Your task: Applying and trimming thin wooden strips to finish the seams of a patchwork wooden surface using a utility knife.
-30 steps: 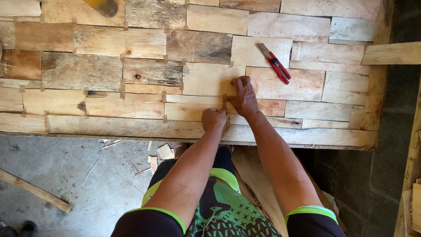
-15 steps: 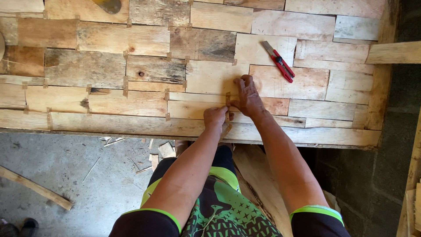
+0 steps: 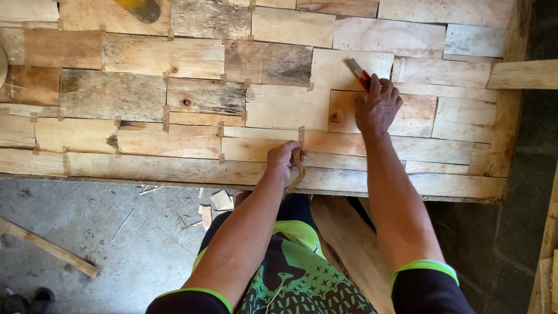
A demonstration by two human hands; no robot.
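Observation:
A panel of patchwork wooden boards (image 3: 174, 58) lies before me, with thin strips set in its joints. My left hand (image 3: 285, 161) pinches a thin wooden strip (image 3: 300, 136) that stands in a joint near the panel's front edge; the strip's lower end bends out past my fingers. My right hand (image 3: 378, 106) is further back and to the right, fingers closed over the handles of red-handled pliers (image 3: 358, 71). Only the metal jaws and a bit of red show beyond my fingers.
A yellow tool (image 3: 139, 8) lies at the panel's far edge. A loose plank (image 3: 523, 74) juts in from the right. On the concrete floor lie a lath (image 3: 46, 247), wood scraps (image 3: 220, 200) and dark shoes (image 3: 23, 302). A board (image 3: 343, 232) runs under my legs.
My right hand has left the joint beside the left hand and moved back and right onto the pliers. My left hand stays on the strip.

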